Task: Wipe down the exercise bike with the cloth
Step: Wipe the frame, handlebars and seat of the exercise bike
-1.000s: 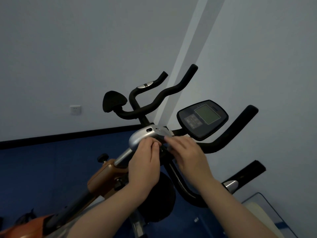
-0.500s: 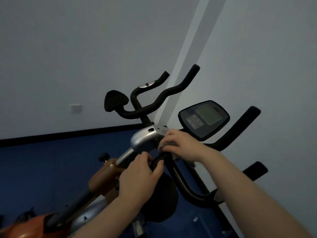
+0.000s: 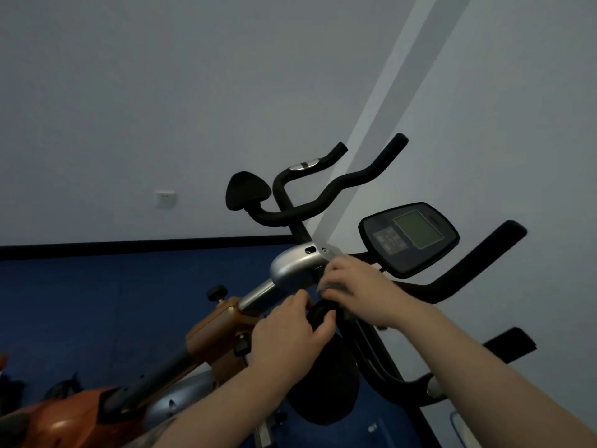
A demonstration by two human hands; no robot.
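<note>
Grey and crumpled, showing only as a small scrap of cloth under the right hand, fingers curled down over it and pressing it against the black handlebar stem just below the silver clamp housing of the exercise bike; too little of the fabric peeking out to tell how it is folded. Gripping a round black knob just below and beside that, the left hand, thumb on one side and fingers wrapping the other, seemingly steadying the bike or bracing the part while wiping goes on. Sitting up and to the right of both hands, the black display console, tilted toward the viewer, not being touched. Curving away above and to the sides, the black handlebars, with a padded elbow rest at far left. Running down to the lower left, the orange-brown frame, with blue flooring and pale walls behind. Judging from this, working at the centre junction of the handlebars, an early to middle step, with console, grips and frame likely remaining. Calling next for sliding the cloth outward along a bar or up to the console, keeping fabric between fingers and surface, pressing lightly on the screen
</note>
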